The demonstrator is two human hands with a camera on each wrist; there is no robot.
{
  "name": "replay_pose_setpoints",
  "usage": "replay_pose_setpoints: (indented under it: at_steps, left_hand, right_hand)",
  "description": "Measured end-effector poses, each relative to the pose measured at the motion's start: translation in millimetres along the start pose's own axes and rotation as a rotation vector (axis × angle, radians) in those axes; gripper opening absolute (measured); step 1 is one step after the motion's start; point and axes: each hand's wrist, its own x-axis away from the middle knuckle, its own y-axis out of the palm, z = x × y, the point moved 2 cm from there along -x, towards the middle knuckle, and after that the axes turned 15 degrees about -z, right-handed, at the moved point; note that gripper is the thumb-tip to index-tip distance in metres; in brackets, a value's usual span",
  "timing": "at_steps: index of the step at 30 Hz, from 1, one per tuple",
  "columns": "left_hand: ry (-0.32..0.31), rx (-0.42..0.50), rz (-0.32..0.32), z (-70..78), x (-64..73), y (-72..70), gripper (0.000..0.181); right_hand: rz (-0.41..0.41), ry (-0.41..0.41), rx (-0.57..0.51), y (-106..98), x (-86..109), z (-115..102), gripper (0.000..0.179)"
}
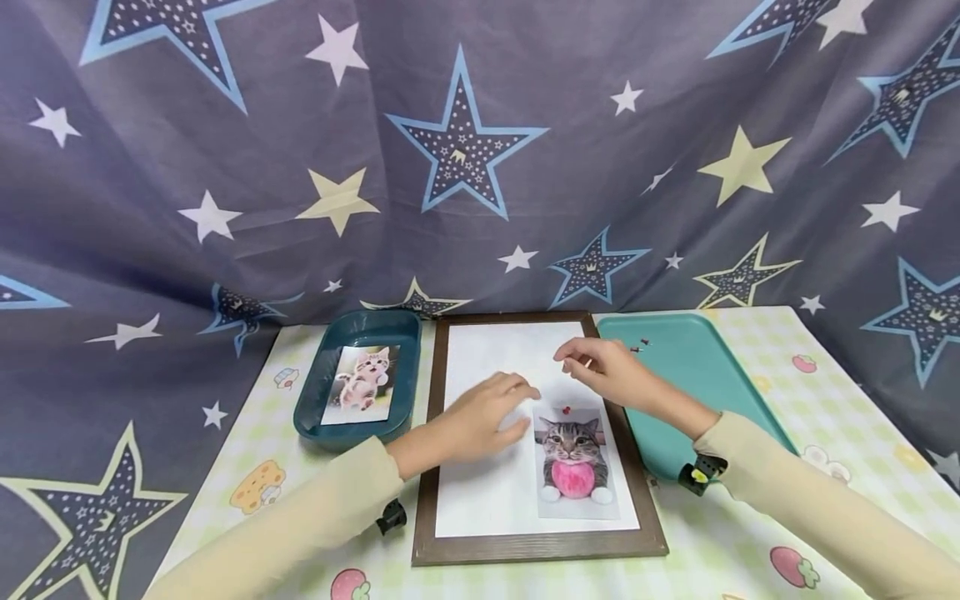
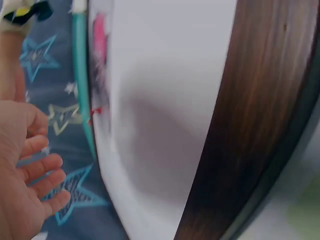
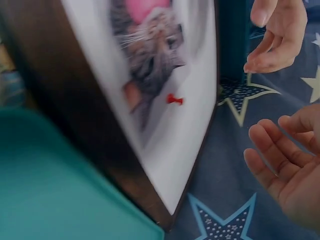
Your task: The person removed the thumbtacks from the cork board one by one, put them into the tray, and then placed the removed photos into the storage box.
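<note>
A framed white board (image 1: 480, 508) lies on the table, its rim dark brown wood. Toward its lower right sits a photo of a tabby cat with a pink ball (image 1: 573, 467), with a red push pin (image 1: 567, 410) at its top edge; the right wrist view shows the pin (image 3: 174, 99) standing up. My left hand (image 1: 483, 417) hovers over the board left of the photo, fingers loosely bent and holding nothing. Above the board's upper right side, my right hand (image 1: 603, 367) is likewise relaxed, with nothing visible in its fingers (image 3: 272, 160).
Left of the board stands a dark teal bin (image 1: 306, 417) holding a kitten photo (image 1: 362, 385). On the right is a green tray (image 1: 697, 392) with a few red push pins (image 1: 641, 344) near its upper left. A starry curtain (image 1: 480, 250) hangs behind the table.
</note>
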Motion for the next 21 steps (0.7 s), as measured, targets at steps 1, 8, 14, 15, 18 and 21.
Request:
replay_pose_setpoints:
  at_steps: [1, 8, 14, 15, 18, 21]
  left_hand:
    - [0.028, -0.013, -0.031, 3.8, -2.0, 3.8, 0.039]
    - [0.146, -0.172, -0.181, 19.6, -10.9, 26.6, 0.047]
    - [0.186, -0.256, -0.241, 24.3, -13.0, 40.1, 0.058]
    - [0.191, -0.265, -0.245, 24.2, -13.4, 41.9, 0.059]
    - [0.196, -0.289, -0.255, 23.6, -14.5, 45.1, 0.065]
    - [0.187, -0.300, -0.261, 23.0, -16.0, 45.0, 0.069]
  right_hand:
    - [-0.006, 0.003, 0.030, 2, 2.1, 2, 0.016]
    - [-0.044, -0.018, 0.216, 14, 7.7, 9, 0.017]
    - [-0.064, -0.059, 0.350, 26, 10.0, 12, 0.016]
    - [-0.065, -0.070, 0.372, 27, 10.5, 13, 0.016]
    - [-0.068, -0.103, 0.437, 32, 11.4, 16, 0.016]
    - [-0.062, -0.128, 0.499, 34, 11.3, 18, 0.018]
